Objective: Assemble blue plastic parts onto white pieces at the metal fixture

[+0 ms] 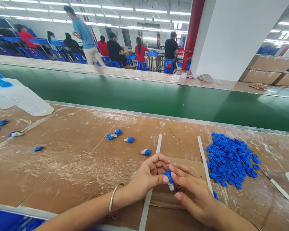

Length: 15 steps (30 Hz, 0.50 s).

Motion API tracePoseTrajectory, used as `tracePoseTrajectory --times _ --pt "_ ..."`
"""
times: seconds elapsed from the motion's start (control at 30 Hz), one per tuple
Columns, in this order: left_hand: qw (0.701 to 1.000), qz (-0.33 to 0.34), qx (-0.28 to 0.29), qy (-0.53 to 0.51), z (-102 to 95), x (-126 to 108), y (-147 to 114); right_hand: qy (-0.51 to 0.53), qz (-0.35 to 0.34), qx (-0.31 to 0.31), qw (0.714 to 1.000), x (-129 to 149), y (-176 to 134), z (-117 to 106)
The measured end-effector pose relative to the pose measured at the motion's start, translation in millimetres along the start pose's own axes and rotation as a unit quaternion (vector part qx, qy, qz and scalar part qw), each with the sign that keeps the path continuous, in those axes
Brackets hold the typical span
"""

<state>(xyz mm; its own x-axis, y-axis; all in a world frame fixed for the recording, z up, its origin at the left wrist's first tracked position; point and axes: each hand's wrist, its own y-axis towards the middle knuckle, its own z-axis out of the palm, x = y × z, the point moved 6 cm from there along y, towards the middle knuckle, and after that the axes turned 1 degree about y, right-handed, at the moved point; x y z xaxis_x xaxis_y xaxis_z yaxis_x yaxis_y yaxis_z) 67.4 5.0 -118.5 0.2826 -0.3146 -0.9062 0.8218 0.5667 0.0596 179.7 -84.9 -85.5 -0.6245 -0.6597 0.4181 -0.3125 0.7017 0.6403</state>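
A small blue-and-white plastic part (169, 177) is held over a piece of cardboard (166, 197), its blue end up and its pale end down. My left hand (150, 175) pinches it between thumb and fingers. From the other side, the fingertips of my right hand (195, 189) press against the blue end, with the thumb lower and apart from it. A small dark round thing (177, 186) shows partly under my right fingers; I cannot make out what it is. Beyond my left hand lie similar blue-and-white parts (145, 152).
To the right is a heap of small blue pieces (231, 160), with a knife with a pale handle (279, 189) beside it. White containers with blue tops (26, 98) lie at the far left. A green conveyor belt (135, 96) runs behind the worktable; people sit and stand beyond it.
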Motion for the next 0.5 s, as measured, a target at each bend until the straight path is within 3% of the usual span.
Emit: tracePoseTrajectory --times 0.07,0.13,0.17,0.23,0.3,0.33,0.4,0.5 --pt "0.993 0.038 -0.018 0.110 -6.9 -16 2 -0.014 0.022 0.017 1.000 -16 0 -11" --pt "0.944 0.103 -0.069 0.305 -21.4 -37 5 -0.068 0.078 0.041 0.994 -43 -5 -26" --pt "0.893 0.137 -0.096 0.419 -29.3 -47 7 -0.104 0.118 0.063 0.986 -59 -11 -34" --pt "0.750 0.169 -0.124 0.627 -44.3 -61 13 -0.180 0.206 0.147 0.951 -91 -26 -46" --pt "0.613 0.137 -0.125 0.768 -61.2 -62 22 -0.236 0.259 0.221 0.910 -113 -45 -52" --pt "0.563 0.102 -0.119 0.812 -70.0 -60 25 -0.253 0.265 0.241 0.898 -119 -54 -52" --pt "0.501 0.029 -0.108 0.858 -84.8 -55 29 -0.277 0.234 0.245 0.899 -127 -68 -48" --pt "0.469 -0.029 -0.112 0.876 -95.5 -51 26 -0.316 0.134 0.170 0.924 -136 -87 -39"
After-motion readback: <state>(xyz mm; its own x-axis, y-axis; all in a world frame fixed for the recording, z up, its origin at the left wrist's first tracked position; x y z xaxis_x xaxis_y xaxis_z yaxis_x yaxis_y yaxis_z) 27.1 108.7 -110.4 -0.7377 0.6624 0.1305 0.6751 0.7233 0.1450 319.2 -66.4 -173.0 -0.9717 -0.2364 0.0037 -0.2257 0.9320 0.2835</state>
